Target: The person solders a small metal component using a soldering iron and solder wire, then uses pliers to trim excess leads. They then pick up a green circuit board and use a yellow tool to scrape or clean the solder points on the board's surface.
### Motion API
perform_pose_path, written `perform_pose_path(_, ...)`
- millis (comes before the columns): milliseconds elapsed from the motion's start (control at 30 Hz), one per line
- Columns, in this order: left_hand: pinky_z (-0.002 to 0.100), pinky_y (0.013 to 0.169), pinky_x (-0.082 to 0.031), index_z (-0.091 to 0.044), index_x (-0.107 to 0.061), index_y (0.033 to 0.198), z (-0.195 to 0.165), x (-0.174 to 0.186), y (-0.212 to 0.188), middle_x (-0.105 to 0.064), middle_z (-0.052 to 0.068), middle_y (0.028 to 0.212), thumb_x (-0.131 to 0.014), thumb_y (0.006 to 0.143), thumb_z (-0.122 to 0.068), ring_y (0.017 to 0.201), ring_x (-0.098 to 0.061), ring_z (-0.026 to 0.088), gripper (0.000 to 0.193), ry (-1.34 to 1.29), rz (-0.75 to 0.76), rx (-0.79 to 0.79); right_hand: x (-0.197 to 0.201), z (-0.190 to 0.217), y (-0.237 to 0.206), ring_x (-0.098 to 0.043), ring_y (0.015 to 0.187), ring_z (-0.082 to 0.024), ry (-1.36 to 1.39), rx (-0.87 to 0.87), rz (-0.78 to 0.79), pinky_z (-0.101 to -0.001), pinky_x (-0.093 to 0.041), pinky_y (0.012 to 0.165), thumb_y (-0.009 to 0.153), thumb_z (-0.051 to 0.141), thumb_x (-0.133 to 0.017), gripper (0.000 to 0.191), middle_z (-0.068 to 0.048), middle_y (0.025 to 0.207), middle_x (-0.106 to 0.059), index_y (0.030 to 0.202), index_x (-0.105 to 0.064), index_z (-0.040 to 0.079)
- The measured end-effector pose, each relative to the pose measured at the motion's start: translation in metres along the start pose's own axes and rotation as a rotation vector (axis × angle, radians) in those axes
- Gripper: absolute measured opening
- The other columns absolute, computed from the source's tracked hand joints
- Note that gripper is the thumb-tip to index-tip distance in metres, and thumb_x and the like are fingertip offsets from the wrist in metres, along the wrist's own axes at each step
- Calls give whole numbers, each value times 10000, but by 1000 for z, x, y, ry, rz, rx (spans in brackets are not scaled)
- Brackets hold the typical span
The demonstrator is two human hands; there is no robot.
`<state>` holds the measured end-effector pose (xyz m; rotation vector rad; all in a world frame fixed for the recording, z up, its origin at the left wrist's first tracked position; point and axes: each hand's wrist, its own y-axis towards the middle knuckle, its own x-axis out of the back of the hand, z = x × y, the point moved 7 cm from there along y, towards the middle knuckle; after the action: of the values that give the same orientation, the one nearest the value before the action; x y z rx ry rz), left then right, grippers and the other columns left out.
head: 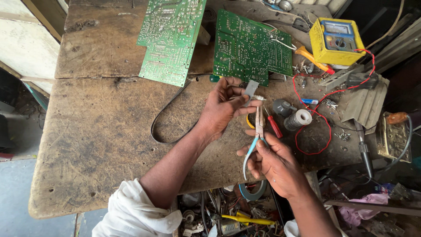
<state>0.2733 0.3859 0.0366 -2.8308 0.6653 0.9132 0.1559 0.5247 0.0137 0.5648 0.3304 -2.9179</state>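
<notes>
- A single view, from a camera worn on the person's head.
- It looks steeply down and forward over the worn wooden tabletop [109, 131].
- It sits close: both forearms enter from the bottom edge, and the hands meet near the picture's middle.
- The tabletop's far edge runs along the top; floor shows at left, clutter below.
</notes>
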Motion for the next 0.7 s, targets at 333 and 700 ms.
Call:
perform_pose_path(333,410,934,-654,-25,-400,1439,-7,-9,-6,-635,207,1221,-388,1012,83,1089,-727,341,440,-41,87,46,-4,-3,4,-670,753,-150,-103,-64,-16,-275,-561,605,1067,200,-437,428,-204,1070,-731,1451,-477,14)
perform_pose_path(700,340,915,-672,-44,-496,1527,6,0,0,-603,25,955,-559,994,79,975,-730,194,550,151,77,-68,11,-3,15,-656,808,-152,-127,-20,-5,-288,-535,664,1059,195,-471,441,-185,1069,-738,1464,-493,24)
